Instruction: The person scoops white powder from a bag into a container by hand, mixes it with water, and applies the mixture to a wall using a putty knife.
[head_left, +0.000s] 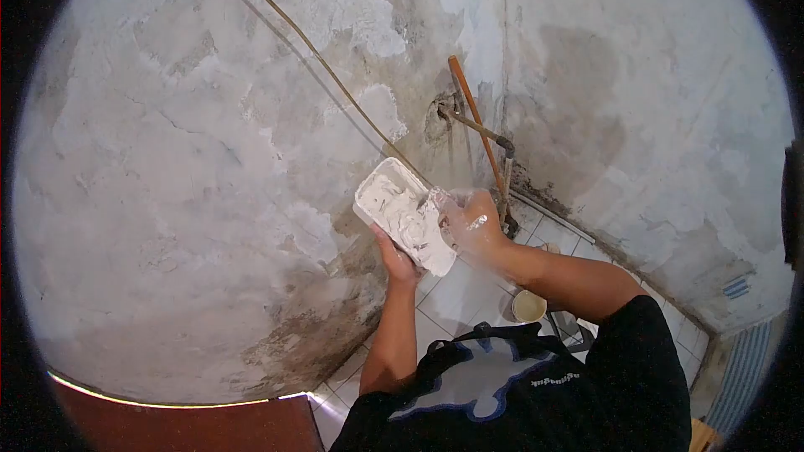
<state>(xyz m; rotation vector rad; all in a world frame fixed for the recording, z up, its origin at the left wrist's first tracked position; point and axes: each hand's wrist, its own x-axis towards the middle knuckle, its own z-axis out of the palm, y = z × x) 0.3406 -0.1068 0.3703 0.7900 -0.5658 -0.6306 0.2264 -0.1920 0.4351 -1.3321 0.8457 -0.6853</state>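
Observation:
My left hand (394, 258) is closed around the lower edge of a white plastic tub (365, 197), which is tilted in front of the wall. Thick white paste (406, 219) fills the tub and is heaped toward its right end. My right hand (476, 222) is at that right end, fingers curled and smeared by motion, with white smudges on the skin. Something coated in white shows at its fingers, but its kind cannot be made out.
Patchy plastered walls (209, 167) meet in a corner. A thin brown rod (310, 46) slants across the left wall. An orange-brown stick (476, 109) leans near a jointed pipe (505, 146). A round container (529, 307) stands on the white tile floor (452, 301).

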